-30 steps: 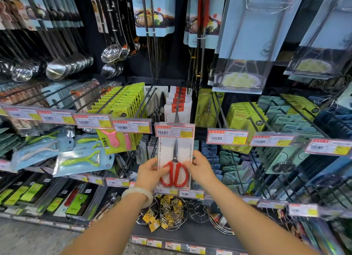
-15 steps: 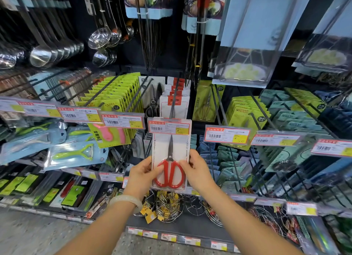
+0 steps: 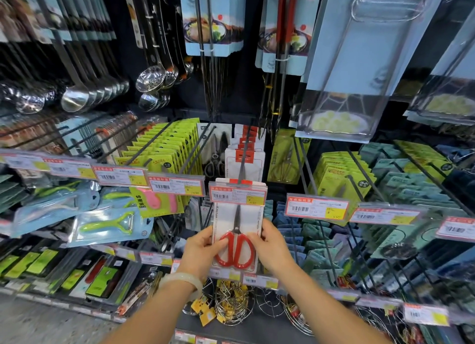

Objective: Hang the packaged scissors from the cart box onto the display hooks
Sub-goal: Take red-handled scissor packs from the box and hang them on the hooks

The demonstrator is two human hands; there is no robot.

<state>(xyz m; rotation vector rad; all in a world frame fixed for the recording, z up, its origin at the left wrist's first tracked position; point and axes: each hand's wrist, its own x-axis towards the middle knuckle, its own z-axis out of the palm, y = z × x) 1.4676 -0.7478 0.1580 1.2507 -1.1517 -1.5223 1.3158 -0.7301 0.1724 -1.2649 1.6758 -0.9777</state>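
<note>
You are pinching one flat, glossy carded scissors pack (image 3: pixel 237 230), two red oval handle loops showing; left hand (image 3: pixel 203 251) and right hand (image 3: pixel 272 246) gripping opposite edges, under the price tag (image 3: pixel 237 196).

the packaged scissors (image 3: pixel 237 230), red-handled on a white card, hang upright just below the price tag (image 3: pixel 237 196) at the front of a display hook (image 3: pixel 244 154). the left hand (image 3: pixel 203 248) grips the pack's left edge, the right hand (image 3: pixel 270 246) its right edge. a pale bracelet (image 3: pixel 180 282) circles the left wrist. left of the pack hangs a green peeler (image 3: pixel 108 226).
</note>
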